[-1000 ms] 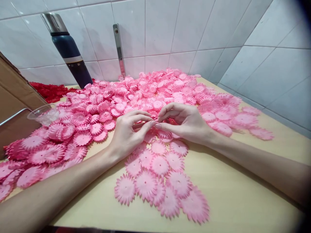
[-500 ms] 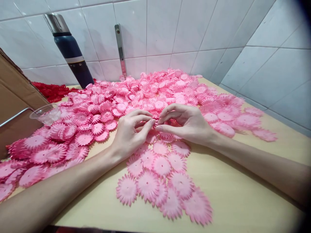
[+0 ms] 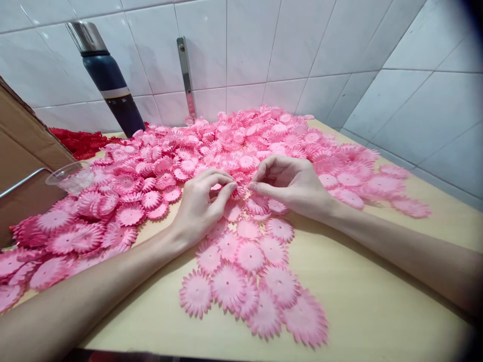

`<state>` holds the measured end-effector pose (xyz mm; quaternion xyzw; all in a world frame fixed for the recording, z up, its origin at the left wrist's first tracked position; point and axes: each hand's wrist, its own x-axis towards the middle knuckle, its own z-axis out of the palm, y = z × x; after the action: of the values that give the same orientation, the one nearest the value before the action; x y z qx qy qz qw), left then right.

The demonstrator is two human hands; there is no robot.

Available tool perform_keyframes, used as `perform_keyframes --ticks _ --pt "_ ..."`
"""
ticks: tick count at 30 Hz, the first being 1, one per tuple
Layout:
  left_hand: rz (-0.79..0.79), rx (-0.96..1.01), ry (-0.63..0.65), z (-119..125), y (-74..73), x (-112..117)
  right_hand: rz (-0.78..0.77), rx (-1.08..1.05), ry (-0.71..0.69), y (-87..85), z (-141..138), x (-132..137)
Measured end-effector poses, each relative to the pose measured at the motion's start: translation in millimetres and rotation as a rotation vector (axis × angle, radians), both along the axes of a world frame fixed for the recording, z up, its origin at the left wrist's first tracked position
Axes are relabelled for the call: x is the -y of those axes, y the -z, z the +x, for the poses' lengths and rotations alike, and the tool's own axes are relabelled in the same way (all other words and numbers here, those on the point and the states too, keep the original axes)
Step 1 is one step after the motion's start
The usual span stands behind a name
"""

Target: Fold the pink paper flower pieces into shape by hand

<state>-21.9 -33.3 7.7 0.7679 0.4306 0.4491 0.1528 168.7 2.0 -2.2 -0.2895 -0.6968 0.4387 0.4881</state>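
My left hand (image 3: 206, 201) is closed in a pinch, thumb against fingers, on a pink petal disc, of which only a small bit of frilled edge shows at the fingertips. Just to the right, my right hand (image 3: 292, 183) is also pinched, thumb and forefinger nearly together; whatever is between them is too small to make out. A narrow gap parts the two sets of fingertips. Below them lie loose pink petal discs (image 3: 250, 256), flat and overlapping, with toothed edges and small centre holes. Behind the hands rises a large heap of similar pink discs (image 3: 199, 151).
A dark blue bottle (image 3: 109, 83) with a steel cap stands at the back left, near red petal pieces (image 3: 81, 143). A clear plastic cup (image 3: 71, 176) and a cardboard box (image 3: 22, 146) are at the left. The tiled wall (image 3: 264, 40) bounds the table (image 3: 377, 281).
My right hand has drawn slightly up and away from the left fingertips, so a gap now shows between them. The left hand has shifted very little.
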Motion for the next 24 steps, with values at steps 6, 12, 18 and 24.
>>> perform_keyframes --ticks 6,12,18,24 --pt "-0.066 0.066 -0.035 -0.8 2.5 -3.0 0.085 0.048 0.191 3.2 0.3 -1.9" --pt "-0.06 0.163 -0.027 -0.6 4.3 -2.5 0.307 0.2 0.186 1.5 0.6 1.2" --pt "0.031 0.107 -0.007 1.9 0.5 2.0 0.399 0.311 0.23 -2.7 -1.8 6.5" --pt "0.056 0.115 -0.018 3.3 -1.3 2.6 0.362 0.36 0.299 -0.1 -4.3 5.8"
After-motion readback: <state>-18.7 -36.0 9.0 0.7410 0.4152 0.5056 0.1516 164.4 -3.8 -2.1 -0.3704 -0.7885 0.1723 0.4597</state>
